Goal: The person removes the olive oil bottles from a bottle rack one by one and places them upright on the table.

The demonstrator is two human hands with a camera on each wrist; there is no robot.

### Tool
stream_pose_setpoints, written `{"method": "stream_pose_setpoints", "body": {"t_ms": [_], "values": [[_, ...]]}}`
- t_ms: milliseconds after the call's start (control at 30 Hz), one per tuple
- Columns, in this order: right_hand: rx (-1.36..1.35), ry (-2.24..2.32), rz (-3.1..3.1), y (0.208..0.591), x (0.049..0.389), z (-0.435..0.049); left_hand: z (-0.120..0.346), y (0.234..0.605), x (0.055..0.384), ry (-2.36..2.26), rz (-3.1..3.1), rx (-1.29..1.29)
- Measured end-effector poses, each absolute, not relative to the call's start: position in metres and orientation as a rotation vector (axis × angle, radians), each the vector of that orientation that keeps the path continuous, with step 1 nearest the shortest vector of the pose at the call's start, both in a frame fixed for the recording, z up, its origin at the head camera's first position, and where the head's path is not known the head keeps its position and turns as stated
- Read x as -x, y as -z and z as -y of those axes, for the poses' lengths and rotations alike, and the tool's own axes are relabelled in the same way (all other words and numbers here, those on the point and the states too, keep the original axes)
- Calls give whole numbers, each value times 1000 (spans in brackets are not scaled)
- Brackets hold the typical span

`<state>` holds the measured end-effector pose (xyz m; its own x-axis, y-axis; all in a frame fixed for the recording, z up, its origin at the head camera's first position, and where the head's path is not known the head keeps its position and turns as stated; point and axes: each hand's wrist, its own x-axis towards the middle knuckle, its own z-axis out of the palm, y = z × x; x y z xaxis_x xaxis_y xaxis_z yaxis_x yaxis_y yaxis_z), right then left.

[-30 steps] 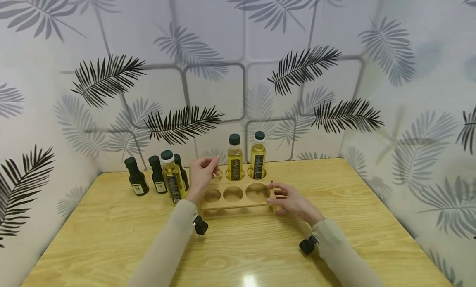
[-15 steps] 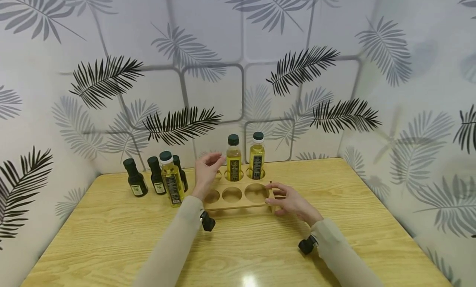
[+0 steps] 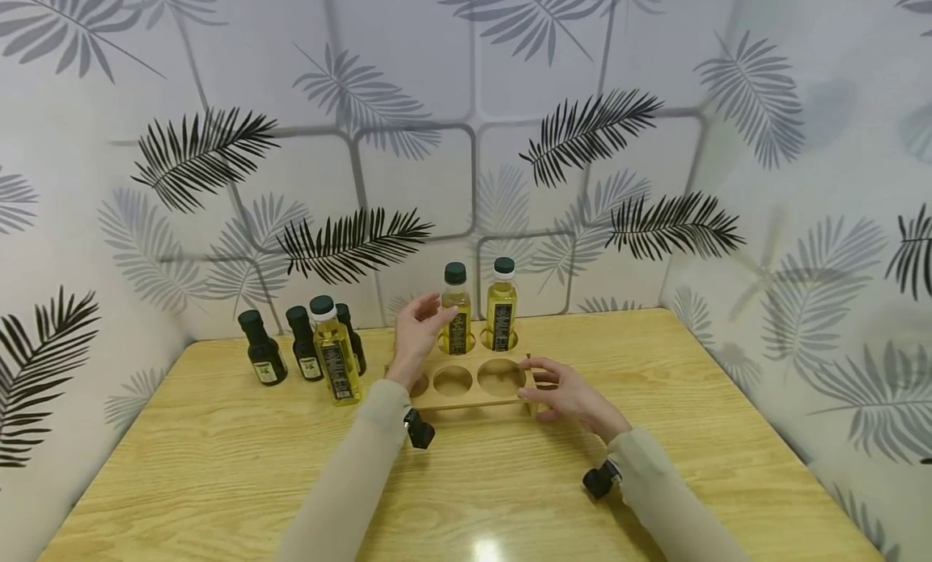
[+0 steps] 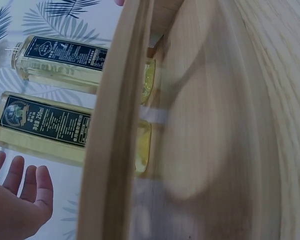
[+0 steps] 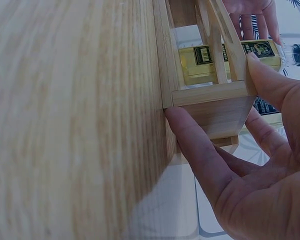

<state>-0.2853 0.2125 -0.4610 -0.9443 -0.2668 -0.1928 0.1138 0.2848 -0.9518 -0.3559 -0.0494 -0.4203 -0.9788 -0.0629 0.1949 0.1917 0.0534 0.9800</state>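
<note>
A wooden bottle rack point(image 3: 468, 363) with two rows of round holes stands on the table. Two clear bottles of yellow oil with dark green caps, a left oil bottle point(image 3: 456, 334) and a right oil bottle point(image 3: 501, 326), stand upright in its back row. My left hand point(image 3: 418, 335) is beside the left oil bottle, fingers loosely bent and its thumb overlapping that bottle in the head view. In the left wrist view, the fingers point(image 4: 29, 187) show a gap from the glass. My right hand point(image 3: 575, 399) grips the rack's right end, thumb point(image 5: 270, 75) at the upper corner and a finger low down.
Left of the rack stands another yellow oil bottle point(image 3: 336, 360). Around it are three small dark bottles: a leftmost dark bottle point(image 3: 264, 353), a middle dark bottle point(image 3: 304, 345) and one dark bottle point(image 3: 353, 340) partly hidden. A leaf-patterned wall point(image 3: 408, 182) rises behind the wooden table point(image 3: 502, 481).
My left hand has moved right, from the rack's back left hole to the left oil bottle, its fingers spreading. My right hand has stayed at the rack's end.
</note>
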Motion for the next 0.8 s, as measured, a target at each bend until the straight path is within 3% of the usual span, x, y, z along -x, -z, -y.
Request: {"method": "stream_pose_setpoints", "body": {"t_ms": [800], "values": [[144, 1700, -2261, 462, 284, -213, 40, 428, 366, 2040, 2242, 138]]}}
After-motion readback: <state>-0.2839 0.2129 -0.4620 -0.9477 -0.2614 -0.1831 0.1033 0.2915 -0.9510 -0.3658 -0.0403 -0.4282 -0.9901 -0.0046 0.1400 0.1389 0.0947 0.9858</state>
